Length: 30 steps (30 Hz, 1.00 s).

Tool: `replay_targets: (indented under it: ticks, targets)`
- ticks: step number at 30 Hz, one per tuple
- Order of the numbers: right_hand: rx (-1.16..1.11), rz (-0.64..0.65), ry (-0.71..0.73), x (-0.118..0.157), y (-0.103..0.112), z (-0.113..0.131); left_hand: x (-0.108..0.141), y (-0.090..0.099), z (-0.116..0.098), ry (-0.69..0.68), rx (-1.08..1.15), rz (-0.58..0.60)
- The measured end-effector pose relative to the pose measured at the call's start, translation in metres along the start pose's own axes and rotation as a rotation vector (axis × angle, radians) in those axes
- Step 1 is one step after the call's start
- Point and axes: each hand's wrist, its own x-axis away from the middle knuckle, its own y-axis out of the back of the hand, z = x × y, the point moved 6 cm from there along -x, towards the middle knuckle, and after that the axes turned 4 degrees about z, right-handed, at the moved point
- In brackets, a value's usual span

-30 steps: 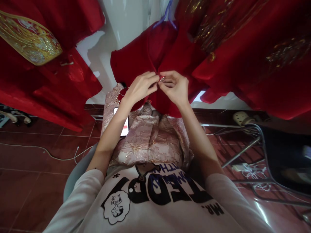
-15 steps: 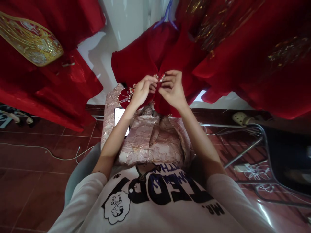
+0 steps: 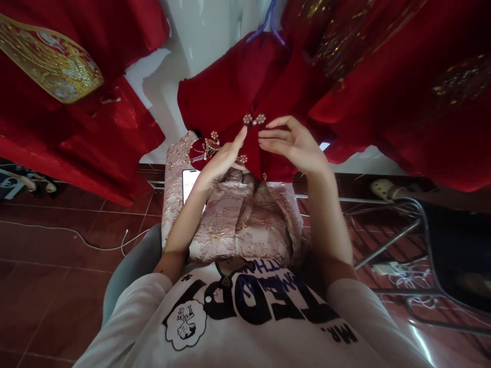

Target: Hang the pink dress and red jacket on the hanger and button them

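Note:
A red velvet garment (image 3: 215, 105) hangs in front of me from a blue hanger (image 3: 264, 28). Two flower-shaped pearl fasteners (image 3: 253, 119) sit side by side at its front opening. My left hand (image 3: 222, 161) is just below them, index finger stretched up along the cloth and the other fingers lower, near another beaded fastener (image 3: 242, 159). My right hand (image 3: 297, 140), fingers extended and apart, is by the garment's right front panel; I cannot tell whether the fingertips touch it. Left of my left hand lies a round red piece with gold beadwork (image 3: 203, 152).
Pink brocade fabric (image 3: 215, 225) covers my lap, a phone (image 3: 188, 181) lying on its left part. Red garments with gold embroidery (image 3: 72, 71) hang at both sides. A metal-framed chair (image 3: 425, 230), tangled white cables (image 3: 408, 273) and a clog (image 3: 383, 189) are at right.
Both hands have let go of the pearl fasteners, which now show uncovered. My right hand moved right and its fingers spread; my left hand dropped slightly lower.

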Motion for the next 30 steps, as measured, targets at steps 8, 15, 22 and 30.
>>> replay_targets:
  ticks: [8, 15, 22, 30]
  targets:
    - [0.213, -0.045, 0.024, 0.012, -0.038, 0.028, 0.012, 0.026, 0.014, 0.018, -0.093, -0.138]
    - [0.310, -0.093, 0.013, 0.000, -0.064, -0.005, 0.012, 0.028, 0.011, 0.009, -0.038, -0.172]
    - [0.273, -0.068, -0.022, -0.004, -0.064, -0.016, 0.021, 0.069, 0.024, -0.082, -0.176, -0.515]
    - [0.160, -0.036, -0.083, -0.005, -0.069, -0.017, 0.022, 0.069, 0.028, -0.033, -0.227, -0.460]
